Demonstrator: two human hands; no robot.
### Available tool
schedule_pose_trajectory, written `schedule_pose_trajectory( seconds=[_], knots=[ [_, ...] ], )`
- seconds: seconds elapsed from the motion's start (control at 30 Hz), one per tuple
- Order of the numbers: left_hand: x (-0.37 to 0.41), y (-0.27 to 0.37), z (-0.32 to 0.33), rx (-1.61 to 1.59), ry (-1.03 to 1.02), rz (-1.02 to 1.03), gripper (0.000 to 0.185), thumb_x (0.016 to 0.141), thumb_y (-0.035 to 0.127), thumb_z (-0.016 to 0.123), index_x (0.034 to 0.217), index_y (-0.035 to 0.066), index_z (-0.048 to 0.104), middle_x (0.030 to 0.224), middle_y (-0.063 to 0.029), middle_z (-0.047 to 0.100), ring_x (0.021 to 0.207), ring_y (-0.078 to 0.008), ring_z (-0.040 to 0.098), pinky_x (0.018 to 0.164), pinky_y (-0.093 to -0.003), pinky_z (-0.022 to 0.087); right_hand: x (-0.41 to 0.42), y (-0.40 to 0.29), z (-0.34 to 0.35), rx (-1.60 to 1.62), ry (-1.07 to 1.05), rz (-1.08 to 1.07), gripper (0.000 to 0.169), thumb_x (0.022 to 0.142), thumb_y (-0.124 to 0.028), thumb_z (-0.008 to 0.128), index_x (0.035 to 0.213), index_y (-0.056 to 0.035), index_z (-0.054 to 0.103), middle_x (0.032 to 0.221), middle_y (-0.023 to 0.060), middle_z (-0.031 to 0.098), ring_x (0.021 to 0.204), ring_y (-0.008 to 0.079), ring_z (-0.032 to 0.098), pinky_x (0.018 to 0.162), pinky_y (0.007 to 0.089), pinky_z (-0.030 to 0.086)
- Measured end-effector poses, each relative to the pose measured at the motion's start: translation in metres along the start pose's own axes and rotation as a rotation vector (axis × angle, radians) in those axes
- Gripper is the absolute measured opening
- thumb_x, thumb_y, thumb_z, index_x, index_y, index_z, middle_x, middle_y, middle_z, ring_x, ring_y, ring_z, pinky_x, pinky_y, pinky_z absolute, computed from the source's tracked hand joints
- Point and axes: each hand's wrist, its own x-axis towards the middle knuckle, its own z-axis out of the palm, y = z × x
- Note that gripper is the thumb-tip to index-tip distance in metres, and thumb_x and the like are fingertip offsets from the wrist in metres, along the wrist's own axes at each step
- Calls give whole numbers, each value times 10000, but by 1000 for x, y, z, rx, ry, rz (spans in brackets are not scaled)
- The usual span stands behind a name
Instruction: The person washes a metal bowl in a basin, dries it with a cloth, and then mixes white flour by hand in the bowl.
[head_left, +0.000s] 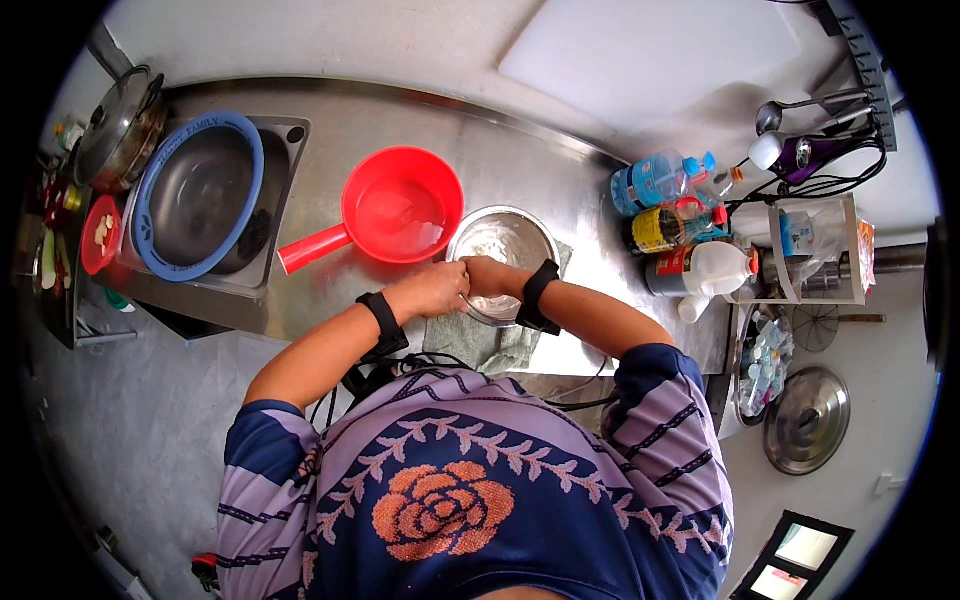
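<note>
My left hand (442, 289), its fingers curled, is at the left rim of a steel bowl (551, 251). My right hand (489, 277) reaches over the bowl from the right and meets my left hand at that rim. The fingertips of both hands are hidden, so what lies between them does not show. Whitish, floury material (491, 244) coats the inside of the bowl. Under the bowl lies a grey-green cloth (484, 349). A red plastic dipper (403, 202) with some clear liquid stands just left of the bowl, its handle pointing left.
A blue-rimmed basin (255, 161) sits over the sink (289, 176) at left, by a lidded pot (120, 131) and a small red bowl (101, 234). Several bottles (664, 225) line the steel counter's (517, 161) right side. Utensils (814, 116) hang on the wall beyond.
</note>
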Motion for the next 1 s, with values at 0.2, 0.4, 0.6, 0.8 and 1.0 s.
schedule_pose_trajectory(
  seconds=[0.2, 0.4, 0.6, 0.8, 1.0],
  knots=[
    [0, -3, 1, 30, 1, 23, 235, 660, 221, 698, 815, 54, 640, 827, -120, 535, 772, -310, 564, 661, -383, 458, -5, 16, -21, -62, 406, 225, 325, 643, -129, 610, 933, 10, 559, 862, 234, 601, 846, 367, 581, 740, 419, 461],
    [1, -3, 1, -8, 13, 21, 235, 657, 228, 700, 791, 48, 629, 806, -121, 528, 769, -309, 562, 663, -384, 457, 1, 23, -34, -96, 335, 235, 426, 625, -154, 652, 1011, 1, 561, 914, 225, 600, 883, 354, 574, 765, 408, 455],
    [3, -4, 0, -3, 22, 49, 224, 656, 215, 698, 785, 48, 626, 828, -128, 538, 784, -312, 559, 678, -390, 453, 6, 11, -8, -152, 111, -168, 225, 649, -180, 621, 828, -44, 606, 816, 190, 601, 814, 357, 573, 717, 398, 453],
    [5, -6, 3, 38, -37, 16, 217, 662, 205, 691, 794, 45, 628, 822, -127, 542, 792, -308, 561, 684, -390, 453, -8, 16, -10, -638, 273, -499, 121, 700, -149, 517, 699, -93, 625, 770, 93, 602, 776, 255, 591, 644, 366, 494],
    [1, -3, 1, 17, -15, -9, 223, 674, 217, 687, 812, 51, 630, 816, -119, 542, 780, -309, 564, 670, -384, 459, 2, 37, -25, -679, 382, -298, 105, 719, -111, 505, 697, -77, 602, 750, 107, 602, 711, 246, 607, 585, 337, 502]
  ],
)
